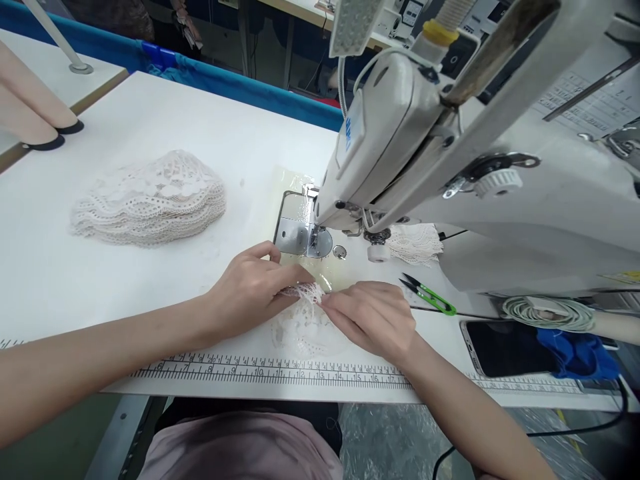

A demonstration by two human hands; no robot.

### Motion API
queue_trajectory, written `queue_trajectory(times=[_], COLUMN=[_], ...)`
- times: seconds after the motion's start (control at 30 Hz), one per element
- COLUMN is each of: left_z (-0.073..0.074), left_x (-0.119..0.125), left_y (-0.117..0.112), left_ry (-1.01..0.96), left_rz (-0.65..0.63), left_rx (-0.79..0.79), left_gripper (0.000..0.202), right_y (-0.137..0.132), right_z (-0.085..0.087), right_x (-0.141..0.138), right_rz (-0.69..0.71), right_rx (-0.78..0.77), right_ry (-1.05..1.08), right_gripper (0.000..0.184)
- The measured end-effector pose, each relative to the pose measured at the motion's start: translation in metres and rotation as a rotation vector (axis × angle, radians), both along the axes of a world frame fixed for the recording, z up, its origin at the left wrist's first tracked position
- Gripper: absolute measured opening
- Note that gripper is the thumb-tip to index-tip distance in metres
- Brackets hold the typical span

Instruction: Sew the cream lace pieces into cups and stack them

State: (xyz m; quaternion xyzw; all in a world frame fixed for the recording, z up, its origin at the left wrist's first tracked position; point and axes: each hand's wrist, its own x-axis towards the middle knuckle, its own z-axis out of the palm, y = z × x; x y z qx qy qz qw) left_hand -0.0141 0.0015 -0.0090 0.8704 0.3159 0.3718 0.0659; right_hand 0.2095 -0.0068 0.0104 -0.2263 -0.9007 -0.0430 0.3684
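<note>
A small piece of white lace [306,313] lies on the white table [125,293], just in front of the needle plate [300,233] of a white sewing machine [450,153]. My left hand [253,288] pinches the lace's upper edge from the left, fingers closed on it. Facing it from the right, my right hand [371,319] pinches the same edge, so the fingertips nearly meet. The lower part of the lace spreads flat between my wrists.
A stack of white lace pieces [150,199] sits at the left. Green-handled thread snips [429,295], a dark phone [510,348], blue cloth [580,353] and a coiled cord [547,312] lie at the right. A printed ruler [270,370] runs along the front edge.
</note>
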Motion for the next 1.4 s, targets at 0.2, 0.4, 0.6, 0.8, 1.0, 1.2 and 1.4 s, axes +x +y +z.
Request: queue_trajectory(times=[0.2, 0.4, 0.6, 0.8, 1.0, 1.2, 1.4], left_z=[0.007, 0.011, 0.008, 0.006, 0.007, 0.007, 0.003], left_x=[0.001, 0.003, 0.003, 0.001, 0.001, 0.002, 0.002], left_y=[-0.002, -0.001, 0.0, 0.001, 0.002, 0.002, 0.003], left_ry=[0.01, -0.014, 0.034, -0.001, -0.017, 0.006, 0.025], left_rz=[-0.036, -0.152, -0.214, -0.149, -0.092, -0.093, -0.092], left_rx=[0.03, 0.044, 0.016, 0.046, 0.147, 0.156, 0.14], left_gripper=[0.023, 0.025, 0.022, 0.015, 0.014, 0.011, 0.01], right_y=[-0.001, -0.002, -0.003, 0.002, 0.002, 0.001, 0.002], right_z=[0.0, 0.001, 0.004, 0.001, -0.001, -0.001, -0.002], right_x=[0.001, 0.001, 0.001, -0.001, -0.002, -0.001, 0.0], right_rz=[-0.014, -0.01, -0.014, 0.036, 0.007, -0.019, -0.004], right_rx=[0.057, 0.053, 0.016, -0.038, 0.002, 0.014, 0.06], right_ry=[-0.025, -0.037, -0.019, 0.051, 0.029, 0.007, -0.007], right_gripper=[0.015, 0.016, 0.012, 0.013, 0.014, 0.011, 0.013])
